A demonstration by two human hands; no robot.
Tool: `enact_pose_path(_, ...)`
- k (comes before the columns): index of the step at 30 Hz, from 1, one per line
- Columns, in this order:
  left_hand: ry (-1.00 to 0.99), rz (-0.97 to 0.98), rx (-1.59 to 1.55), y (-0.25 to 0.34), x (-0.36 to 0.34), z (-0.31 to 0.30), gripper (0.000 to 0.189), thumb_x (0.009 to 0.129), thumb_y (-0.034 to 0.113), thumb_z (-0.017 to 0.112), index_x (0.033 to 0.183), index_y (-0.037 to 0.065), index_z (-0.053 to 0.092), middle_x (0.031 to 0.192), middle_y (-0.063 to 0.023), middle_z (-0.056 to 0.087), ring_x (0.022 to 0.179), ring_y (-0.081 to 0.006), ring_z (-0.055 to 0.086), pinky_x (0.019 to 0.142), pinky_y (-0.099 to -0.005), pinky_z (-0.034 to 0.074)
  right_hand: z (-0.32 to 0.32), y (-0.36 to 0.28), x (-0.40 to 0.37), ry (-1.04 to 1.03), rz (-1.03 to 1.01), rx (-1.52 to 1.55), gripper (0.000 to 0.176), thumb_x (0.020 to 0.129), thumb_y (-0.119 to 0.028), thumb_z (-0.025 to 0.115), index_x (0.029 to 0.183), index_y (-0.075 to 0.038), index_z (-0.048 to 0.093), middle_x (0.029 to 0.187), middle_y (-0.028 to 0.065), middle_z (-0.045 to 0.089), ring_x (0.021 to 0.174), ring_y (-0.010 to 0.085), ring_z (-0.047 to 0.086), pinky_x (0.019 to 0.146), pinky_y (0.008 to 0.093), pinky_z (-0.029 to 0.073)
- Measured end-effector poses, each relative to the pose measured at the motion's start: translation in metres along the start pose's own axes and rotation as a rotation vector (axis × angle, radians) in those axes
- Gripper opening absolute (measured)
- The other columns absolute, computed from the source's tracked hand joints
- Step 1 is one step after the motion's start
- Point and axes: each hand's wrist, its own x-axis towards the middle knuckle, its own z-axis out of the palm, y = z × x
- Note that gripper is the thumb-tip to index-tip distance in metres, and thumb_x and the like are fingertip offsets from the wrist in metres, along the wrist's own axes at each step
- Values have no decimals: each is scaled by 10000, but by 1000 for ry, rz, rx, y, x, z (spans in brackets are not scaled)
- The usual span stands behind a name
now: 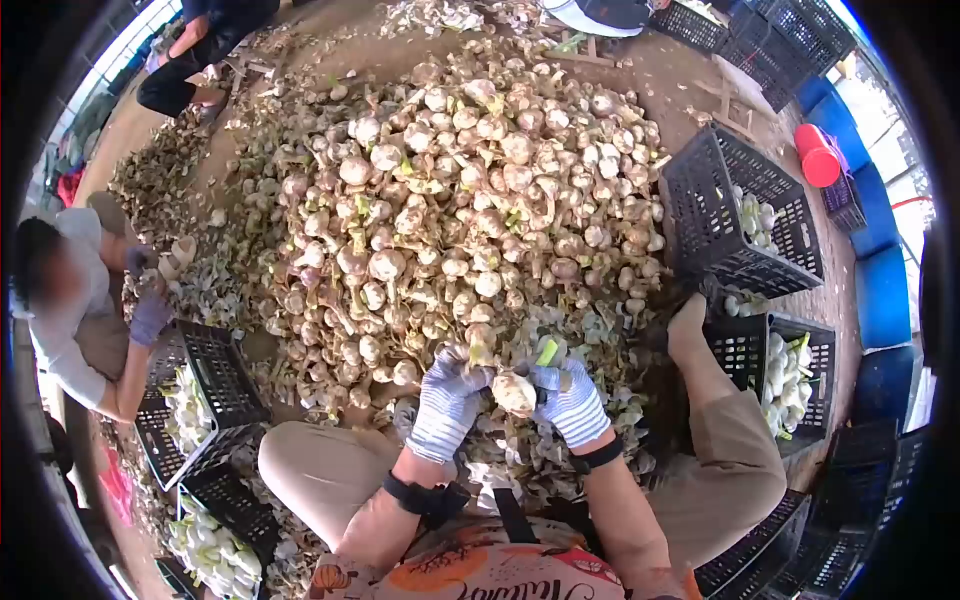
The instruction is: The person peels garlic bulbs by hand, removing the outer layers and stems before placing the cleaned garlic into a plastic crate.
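Observation:
Both my hands wear striped, grey-fingered gloves and meet low in the middle of the head view. A pale garlic bulb (514,394) is held between them. My left hand (447,400) has its fingers closed at the bulb's left side, with a brownish stem piece (481,345) just above the fingertips. My right hand (568,395) closes on the bulb's right side, beside a short green stem (547,351). A large heap of unpeeled garlic bulbs (450,200) lies beyond my hands, and loose skins surround them.
Black crates with peeled white garlic stand at the right (745,215), farther down the right (820,370) and at the left (205,390). A gloved co-worker (85,300) sits at the left. Another person (190,60) is at the top left. A red container (818,160) stands at the right.

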Motion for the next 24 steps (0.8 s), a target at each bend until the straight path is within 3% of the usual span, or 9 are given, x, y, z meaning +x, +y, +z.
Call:
enact_pose_path(2,-13,61,-17,-2,1,-3,252,764,-95,570,979,36,563,906,-56,608,829,-149,586,763,-289,486,-4,20,1,47,-415,-522,311,700,-97,651,1006,-87,596,807,86,618,630,231,595,558,333,478)
enact_pose_path(5,34,144,31,12,-5,9,272,740,-130,566,961,28,568,862,-62,616,777,-161,604,732,-300,507,-16,47,10,137,-189,-448,195,821,-89,616,943,55,569,871,116,623,778,235,627,712,338,532)
enact_pose_path(9,-102,45,78,20,-15,11,263,722,-119,595,938,29,573,866,-51,616,754,-142,604,724,-274,509,-19,43,11,131,-224,-628,162,833,-73,592,935,49,559,841,103,621,756,227,631,674,336,536)
enact_pose_path(11,-127,125,-3,24,-19,12,249,730,-102,599,938,33,573,913,-42,610,757,-145,606,727,-269,510,-17,32,9,172,-87,-389,182,823,-100,604,932,40,564,818,96,625,725,220,635,639,337,536)
enact_pose_path(13,-160,140,-96,43,-23,9,215,737,-76,607,927,20,573,963,-57,607,825,-181,631,734,-280,526,-12,4,9,434,342,618,216,816,-147,617,936,25,567,781,81,628,684,208,634,585,314,527)
enact_pose_path(17,-394,171,1009,51,-22,3,210,780,48,654,975,-26,626,931,-84,655,831,-160,621,742,-256,500,-13,1,8,328,299,656,288,904,-256,508,1034,0,522,892,106,590,830,234,631,608,336,550)
enact_pose_path(18,-373,88,906,41,-18,-3,227,803,106,649,985,-28,624,941,-83,657,842,-147,614,742,-245,491,-11,0,5,352,136,386,220,816,-165,626,876,46,605,771,74,637,632,153,612,540,252,490)
enact_pose_path(21,-180,63,645,9,-17,-1,369,863,318,599,1013,-18,627,846,-67,664,764,-123,611,656,-216,478,-13,2,1,276,45,-10,238,804,-158,646,905,56,616,757,65,636,621,126,596,540,240,479)
enact_pose_path(24,-45,-220,628,8,-8,13,302,850,254,611,975,-20,637,782,-72,653,633,-114,604,546,-201,460,2,-22,-4,253,2,-11,234,786,-144,666,910,51,630,731,56,632,600,115,589,527,224,468)
